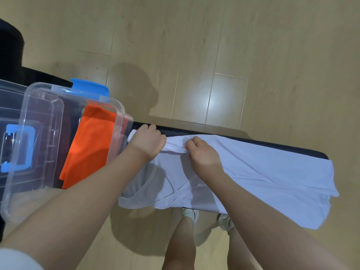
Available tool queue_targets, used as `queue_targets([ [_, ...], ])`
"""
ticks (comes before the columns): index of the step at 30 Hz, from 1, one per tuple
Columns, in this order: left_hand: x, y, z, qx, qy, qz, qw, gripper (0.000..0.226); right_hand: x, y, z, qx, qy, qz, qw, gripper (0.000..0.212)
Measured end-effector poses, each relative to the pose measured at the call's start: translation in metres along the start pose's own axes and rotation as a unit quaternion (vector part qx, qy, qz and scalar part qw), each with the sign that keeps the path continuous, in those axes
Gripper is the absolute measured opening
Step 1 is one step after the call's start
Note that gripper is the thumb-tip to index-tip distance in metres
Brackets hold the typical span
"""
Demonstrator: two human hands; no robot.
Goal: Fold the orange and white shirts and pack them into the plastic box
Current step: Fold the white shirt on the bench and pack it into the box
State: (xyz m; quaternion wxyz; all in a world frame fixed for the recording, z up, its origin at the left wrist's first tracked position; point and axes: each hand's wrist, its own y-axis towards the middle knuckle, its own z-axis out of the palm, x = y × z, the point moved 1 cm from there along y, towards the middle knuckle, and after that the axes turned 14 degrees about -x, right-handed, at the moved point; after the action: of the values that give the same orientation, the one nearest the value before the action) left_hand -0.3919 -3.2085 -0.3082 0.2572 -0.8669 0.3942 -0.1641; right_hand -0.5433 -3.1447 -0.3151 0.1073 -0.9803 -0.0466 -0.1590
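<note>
The white shirt [253,172] lies spread across a narrow dark counter [272,144], covering most of it, so that only the far edge of the counter shows as a dark strip. The shirt's right end hangs over the counter's end, and its neckline lies toward the near left.

The left hand [148,142] is curled over the shirt's far left corner, fingers bent down into the cloth at the counter's far edge; the fingertips are hidden behind the knuckles. The right hand [200,151], a ring on one finger, pinches a raised ridge of the same shirt just beside the left hand, the cloth bunched between them.

The orange shirt [91,145] sits inside the clear plastic box [118,121], seen partly through the box's wall, so how neatly it is folded is hard to judge. The box stands at the left end of the counter, touching the white shirt's corner; its left side is cut off by the picture's edge. It has blue latches [89,88].

Below the counter, the person's legs and pale shoes [188,213] stand on a wooden floor [233,45]. A dark shape at the far left is too cut off to identify.
</note>
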Motion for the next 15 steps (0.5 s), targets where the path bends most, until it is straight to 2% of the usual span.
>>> queue_targets([
  [2, -0.004, -0.010, 0.002, -0.038, -0.005, -0.038, 0.999, 0.023, 0.001, -0.002, -0.005, 0.004, -0.006, 0.000, 1.000, 0.026],
  [5, -0.016, -0.025, 0.006, -0.186, -0.009, -0.074, 0.980, 0.025, -0.004, -0.006, -0.002, 0.038, 0.047, 0.077, 0.995, 0.022],
  [6, -0.021, -0.030, 0.015, -0.209, -0.013, -0.078, 0.975, 0.022, -0.007, -0.008, 0.000, 0.050, 0.060, 0.100, 0.992, 0.019],
  [8, -0.025, -0.036, 0.028, -0.220, -0.008, -0.090, 0.971, 0.019, -0.011, -0.009, 0.002, 0.056, 0.077, 0.097, 0.991, 0.019],
  [10, -0.025, -0.036, 0.031, -0.233, 0.020, -0.083, 0.969, 0.020, -0.015, -0.010, 0.005, 0.065, 0.100, 0.064, 0.991, 0.027],
  [12, -0.021, -0.032, 0.029, -0.200, 0.034, -0.092, 0.975, 0.031, -0.020, -0.009, 0.001, 0.052, 0.148, 0.064, 0.986, 0.030],
  [15, -0.009, -0.027, 0.014, -0.159, 0.034, -0.156, 0.974, 0.024, -0.034, 0.000, -0.008, 0.025, 0.145, 0.113, 0.983, 0.029],
])
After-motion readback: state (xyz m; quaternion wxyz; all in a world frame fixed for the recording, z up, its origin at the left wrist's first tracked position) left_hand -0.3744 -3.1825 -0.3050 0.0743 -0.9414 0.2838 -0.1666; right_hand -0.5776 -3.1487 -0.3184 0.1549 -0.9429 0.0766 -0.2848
